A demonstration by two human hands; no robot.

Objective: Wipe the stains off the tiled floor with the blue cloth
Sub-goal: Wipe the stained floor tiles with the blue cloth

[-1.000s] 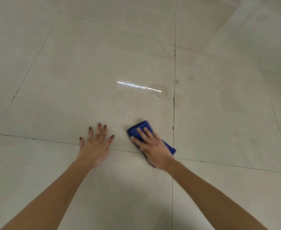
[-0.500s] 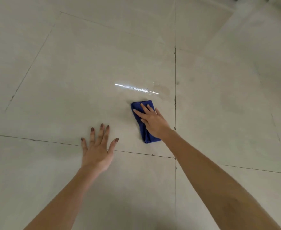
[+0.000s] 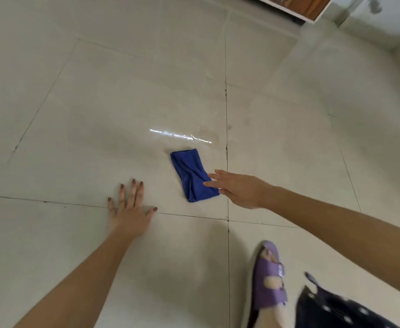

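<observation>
The blue cloth lies folded flat on the pale tiled floor, just below a bright wet streak. Faint brownish stains show beside the streak near the vertical grout line. My right hand hovers at the cloth's right edge, fingers straight and apart, fingertips at or just over the cloth, gripping nothing. My left hand is pressed flat on the floor to the cloth's left, fingers spread, straddling a horizontal grout line.
A foot in a purple sandal stands at the lower right, next to dark dotted fabric. A white-edged wooden furniture piece and a wall base are at the top right.
My right hand has lifted off the cloth and drawn back to the right, leaving it lying on the floor. The view has pulled back, showing the sandal and furniture.
</observation>
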